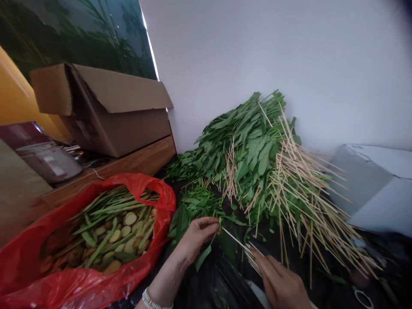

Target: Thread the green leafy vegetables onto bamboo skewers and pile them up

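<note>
My left hand (198, 235) is closed in a pinch on a leafy green stem (220, 224), whose leaf (203, 257) hangs below the fingers. Several thin bamboo skewers (252, 257) are gripped in my right hand (283, 281). One skewer (235, 238) sticks out ahead of the others, its tip close to the pinched stem; whether it touches cannot be told. Just beyond my left hand lies a small heap of loose greens (196, 204). Behind it rises a large pile of leafy greens (238, 137), with many skewers (305, 193) fanned out on its right side.
At the left, an open red plastic bag (128, 274) holds sliced potatoes (130, 219) and green beans (106, 206). A cardboard box (135, 128) and a metal pot (51, 161) stand behind it. Black plastic (206, 287) covers the surface; a white box (370, 184) is at right.
</note>
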### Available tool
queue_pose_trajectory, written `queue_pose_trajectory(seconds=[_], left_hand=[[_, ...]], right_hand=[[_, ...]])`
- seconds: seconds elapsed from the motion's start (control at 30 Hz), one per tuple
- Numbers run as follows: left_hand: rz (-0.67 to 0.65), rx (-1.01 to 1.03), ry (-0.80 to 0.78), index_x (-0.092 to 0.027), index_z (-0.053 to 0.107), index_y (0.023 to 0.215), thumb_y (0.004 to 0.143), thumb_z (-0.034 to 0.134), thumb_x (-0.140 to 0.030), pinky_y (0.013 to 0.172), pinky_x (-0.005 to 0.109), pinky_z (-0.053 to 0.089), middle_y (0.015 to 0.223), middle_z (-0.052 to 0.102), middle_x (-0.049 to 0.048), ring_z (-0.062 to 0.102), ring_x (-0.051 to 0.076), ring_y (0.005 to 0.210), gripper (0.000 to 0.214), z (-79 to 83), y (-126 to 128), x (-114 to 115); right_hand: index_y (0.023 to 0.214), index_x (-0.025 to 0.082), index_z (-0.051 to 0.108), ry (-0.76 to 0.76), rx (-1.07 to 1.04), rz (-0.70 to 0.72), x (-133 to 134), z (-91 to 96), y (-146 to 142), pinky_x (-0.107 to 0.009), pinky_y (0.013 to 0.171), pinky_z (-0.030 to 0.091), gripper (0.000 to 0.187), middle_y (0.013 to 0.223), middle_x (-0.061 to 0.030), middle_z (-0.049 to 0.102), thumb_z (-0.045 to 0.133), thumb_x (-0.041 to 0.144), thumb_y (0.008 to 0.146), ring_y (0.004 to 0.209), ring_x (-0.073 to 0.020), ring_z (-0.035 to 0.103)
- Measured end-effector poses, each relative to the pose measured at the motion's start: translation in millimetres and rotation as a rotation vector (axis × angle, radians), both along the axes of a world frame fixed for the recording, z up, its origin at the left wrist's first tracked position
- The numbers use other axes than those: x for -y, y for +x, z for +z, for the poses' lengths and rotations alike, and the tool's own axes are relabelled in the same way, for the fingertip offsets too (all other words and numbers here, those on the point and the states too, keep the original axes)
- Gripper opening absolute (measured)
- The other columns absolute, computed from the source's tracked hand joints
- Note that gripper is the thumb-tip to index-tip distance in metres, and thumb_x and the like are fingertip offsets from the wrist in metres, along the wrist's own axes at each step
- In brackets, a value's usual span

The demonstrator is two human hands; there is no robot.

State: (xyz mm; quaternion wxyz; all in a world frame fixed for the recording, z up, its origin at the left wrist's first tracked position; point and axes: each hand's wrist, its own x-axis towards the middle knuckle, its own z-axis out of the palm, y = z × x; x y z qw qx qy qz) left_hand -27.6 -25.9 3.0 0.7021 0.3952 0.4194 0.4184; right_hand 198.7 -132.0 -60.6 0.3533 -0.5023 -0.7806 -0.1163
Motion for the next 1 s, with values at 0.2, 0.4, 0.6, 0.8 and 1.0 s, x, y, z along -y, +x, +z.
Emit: queue_pose_trajectory(seconds=[0.2, 0.4, 0.6, 0.8, 1.0], left_hand=[[-0.006, -0.014, -0.001, -0.013, 0.074, 0.083, 0.058, 0.085, -0.033, 0.061, 0.019, 0.046, 0.072, 0.071, 0.0045, 0.063, 0.011, 0.063, 0.033, -0.4, 0, 2], [-0.022, -0.011, 0.017, -0.012, 0.076, 0.081, 0.059, 0.085, -0.032, 0.058, 0.019, 0.044, 0.067, 0.069, 0.0035, 0.059, 0.009, 0.059, 0.030, -1.7, 2, 3], [-0.009, -0.041, 0.019, -0.013, 0.076, 0.080, 0.057, 0.085, -0.032, 0.057, 0.017, 0.042, 0.065, 0.067, 0.0029, 0.057, 0.009, 0.059, 0.031, -0.3, 2, 5], [-0.011, -0.050, 0.015, -0.013, 0.077, 0.078, 0.057, 0.085, -0.034, 0.055, 0.016, 0.041, 0.062, 0.066, 0.0009, 0.054, 0.006, 0.055, 0.031, -3.5, 5, 8], [0.030, 0.000, 0.030, -0.013, 0.073, 0.078, 0.055, 0.087, -0.032, 0.057, 0.017, 0.041, 0.064, 0.066, -0.0003, 0.056, 0.007, 0.057, 0.033, -12.9, 6, 7]], right_hand=[[0.126, 0.018, 0.056, 0.069, 0.023, 0.043, -2, 9.4, 0, -0.019, 0.065, 0.054, 0.047, 0.093, -0.0040, 0.072, 0.034, 0.005, 0.087, 0.067, -0.0127, 0.069], [0.124, 0.017, 0.056, 0.051, 0.033, 0.035, -2, 10.0, -1, -0.019, 0.066, 0.054, 0.046, 0.095, -0.0047, 0.072, 0.032, 0.004, 0.087, 0.069, -0.0130, 0.069], [0.127, 0.017, 0.052, 0.044, 0.050, 0.037, -2, 0.5, -2, -0.020, 0.064, 0.053, 0.048, 0.095, -0.0050, 0.071, 0.032, 0.003, 0.086, 0.068, -0.0136, 0.069], [0.129, 0.016, 0.049, 0.038, 0.073, 0.028, -1, -8.9, -3, -0.021, 0.071, 0.055, 0.048, 0.095, -0.0063, 0.071, 0.032, 0.002, 0.086, 0.075, -0.0148, 0.070], [0.125, 0.013, 0.051, 0.049, 0.100, 0.049, -3, 1.9, -4, -0.020, 0.073, 0.054, 0.046, 0.094, -0.0072, 0.072, 0.030, 0.002, 0.086, 0.075, -0.0137, 0.071]])
